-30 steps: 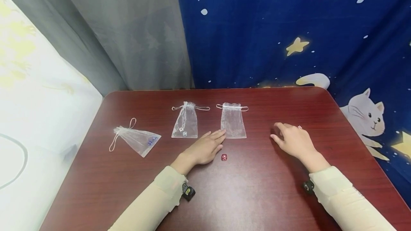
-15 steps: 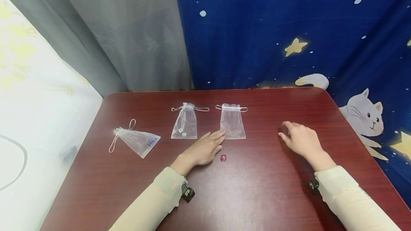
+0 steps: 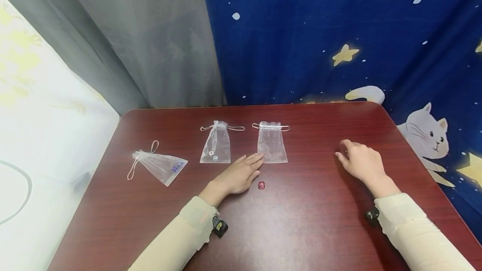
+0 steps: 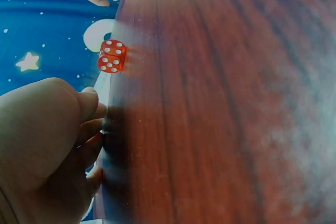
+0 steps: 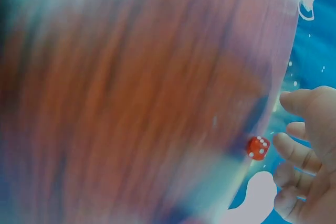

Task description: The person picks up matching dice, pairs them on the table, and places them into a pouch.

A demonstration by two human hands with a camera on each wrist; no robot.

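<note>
My left hand (image 3: 237, 175) lies flat on the table, its fingertips at the lower left corner of a sheer white drawstring bag (image 3: 273, 145). Just right of that hand sits a red die (image 3: 261, 185), also plain in the left wrist view (image 4: 112, 56). Over the table's right part, my right hand (image 3: 361, 162) hovers with loosely bent fingers. Close to its fingertips, a second red die (image 5: 258, 148) shows in the right wrist view, apparently with a small gap between. The hand hides this die from the head view.
A middle drawstring bag (image 3: 224, 143) contains clear or white dice. Farther left lies a slanted bag (image 3: 162, 164) with blue dice. All rest on the reddish-brown table (image 3: 301, 229). Grey and blue curtains (image 3: 286, 32) hang behind the table's far edge.
My right hand has moved rightward. The red die that peeked out beyond its fingers one second ago is now covered in the head view. The left hand and the bags stay put.
</note>
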